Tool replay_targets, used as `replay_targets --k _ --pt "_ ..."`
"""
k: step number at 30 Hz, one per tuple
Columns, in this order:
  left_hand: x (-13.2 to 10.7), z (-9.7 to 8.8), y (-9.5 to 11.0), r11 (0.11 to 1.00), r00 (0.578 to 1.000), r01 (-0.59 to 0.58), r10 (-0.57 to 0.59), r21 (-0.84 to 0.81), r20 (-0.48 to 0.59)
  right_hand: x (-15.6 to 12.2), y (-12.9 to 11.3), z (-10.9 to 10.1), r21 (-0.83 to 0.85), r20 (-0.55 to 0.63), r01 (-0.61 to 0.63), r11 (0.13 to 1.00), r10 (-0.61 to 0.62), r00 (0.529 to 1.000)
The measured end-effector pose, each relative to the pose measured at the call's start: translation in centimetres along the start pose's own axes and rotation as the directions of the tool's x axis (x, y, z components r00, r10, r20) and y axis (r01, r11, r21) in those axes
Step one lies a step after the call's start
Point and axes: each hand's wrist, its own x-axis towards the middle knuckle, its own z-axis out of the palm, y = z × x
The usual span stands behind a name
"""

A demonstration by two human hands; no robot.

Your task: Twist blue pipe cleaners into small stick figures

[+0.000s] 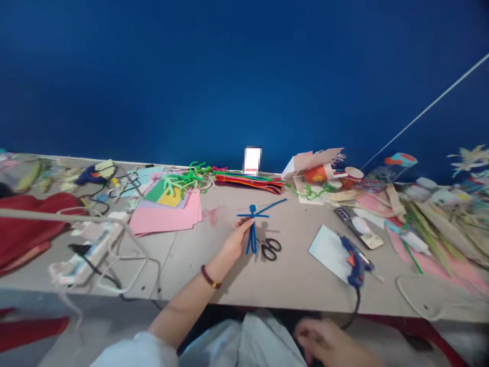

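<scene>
Now left hand (236, 240) grip clamped on blue pipe-cleaner figure (252, 227); right hand (324, 340) blurred, cannot tell.

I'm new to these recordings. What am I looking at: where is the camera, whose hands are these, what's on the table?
There is no machine: one picture, from a camera worn on a person's head, looking down at their own hands. The left hand, with a bead bracelet, reaches over the table and pinches a blue pipe-cleaner figure. The right hand is low, below the table's near edge, blurred; I cannot tell whether it holds anything. Beside the figure lie black scissors; further right a white sheet and a blue glue gun. Behind are pink paper, green pipe cleaners and an orange cup.
</scene>
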Motion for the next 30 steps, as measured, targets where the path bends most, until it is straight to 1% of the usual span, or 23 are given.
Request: replay_targets --k 1,2,3,4,5,6,7,8,9,11,12,13,17,19,21,24,26,30 --pt "0.0 0.0 -0.1 1.0 1.0 -0.001 0.0 0.003 0.017 1.9 -1.3 -0.7 0.033 0.033 -0.025 0.999 0.024 0.999" --pt "0.0 -0.1 -0.2 1.0 1.0 -0.001 0.001 0.008 0.031 3.7 -2.8 -1.4 0.058 -0.023 -0.016 0.998 0.018 1.0" --pt "0.0 -0.1 -0.2 1.0 0.999 -0.003 0.002 0.012 0.039 5.4 -4.3 -2.1 0.064 -0.182 0.035 0.997 -0.023 0.983" --pt "0.0 0.0 -0.3 1.0 0.999 -0.004 0.003 0.018 0.048 7.1 -5.7 -2.7 0.032 -0.355 0.107 0.994 -0.089 0.931" --pt "0.0 0.0 -0.3 1.0 0.998 -0.009 0.008 0.019 0.054 8.8 -6.8 -3.3 -0.035 -0.516 0.171 0.985 -0.164 0.841" --pt "-0.1 0.0 -0.3 1.0 0.998 -0.014 0.013 0.019 0.061 10.5 -7.6 -3.8 -0.111 -0.623 0.21 0.971 -0.233 0.747" --pt "-0.1 0.0 -0.3 1.0 0.997 -0.021 0.019 0.021 0.072 12.2 -8.1 -4.2 -0.172 -0.685 0.233 0.957 -0.286 0.67" --pt "-0.1 0.0 -0.3 0.999 0.997 -0.03 0.029 0.02 0.078 13.7 -8.3 -4.5 -0.205 -0.708 0.242 0.948 -0.315 0.633" --pt "-0.2 0.0 -0.2 0.999 0.996 -0.036 0.034 0.022 0.086 15.0 -8.3 -4.7 -0.214 -0.688 0.257 0.942 -0.332 0.645" --pt "-0.2 0.0 -0.1 0.999 0.995 -0.038 0.037 0.017 0.093 17.0 -7.8 -4.7 -0.17 -0.629 0.303 0.938 -0.34 0.699" --pt "-0.3 0.0 -0.1 0.999 0.995 -0.031 0.03 0.013 0.097 17.6 -7.5 -4.6 -0.134 -0.622 0.311 0.941 -0.324 0.713" --pt "-0.3 -0.1 -0.2 1.0 0.995 -0.021 0.02 0.008 0.098 17.9 -7.2 -4.3 -0.105 -0.629 0.307 0.946 -0.302 0.716" --pt "-0.4 -0.3 -0.5 1.0 0.995 0.013 -0.012 -0.002 0.098 17.9 -6.4 -3.1 0.002 -0.677 0.271 0.963 -0.199 0.709" --pt "-0.5 -0.4 -0.6 1.0 0.994 0.017 -0.018 0.007 0.105 17.8 -6.4 -2.7 0.044 -0.681 0.272 0.961 -0.17 0.712" --pt "-0.5 -0.5 -0.6 1.0 0.994 0.015 -0.016 0.013 0.11 17.8 -6.5 -2.3 0.079 -0.688 0.292 0.953 -0.16 0.707" --pt "-0.6 -0.5 -0.6 1.0 0.994 0.004 -0.005 0.005 0.111 18.0 -6.7 -2.1 0.094 -0.708 0.325 0.941 -0.166 0.686" --pt "-0.6 -0.5 -0.6 1.0 0.994 -0.001 0.001 0.002 0.108 18.1 -6.7 -1.9 0.083 -0.716 0.326 0.942 -0.171 0.677" --pt "-0.6 -0.5 -0.7 1.0 0.995 0.0 0.0 0.006 0.104 18.0 -6.7 -1.8 0.079 -0.723 0.305 0.949 -0.156 0.673"
